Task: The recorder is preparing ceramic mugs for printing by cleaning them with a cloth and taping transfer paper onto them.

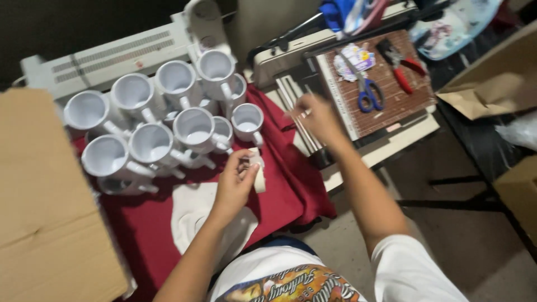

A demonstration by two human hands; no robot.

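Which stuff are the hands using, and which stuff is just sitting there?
In use:
left hand holding a roll of tape
right hand, raised above the paper cutter

Just sitting there:
white mugs
blue scissors
red pliers
cardboard box

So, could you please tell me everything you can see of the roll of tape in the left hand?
The roll of tape is small and pale cream, looking like paper or masking tape. It stands on edge, partly hidden by the left hand, whose fingers grip it above the dark red cloth. It sits just in front of the white mugs. The right hand is raised apart from it; whether a strip runs between them is too blurred to tell.
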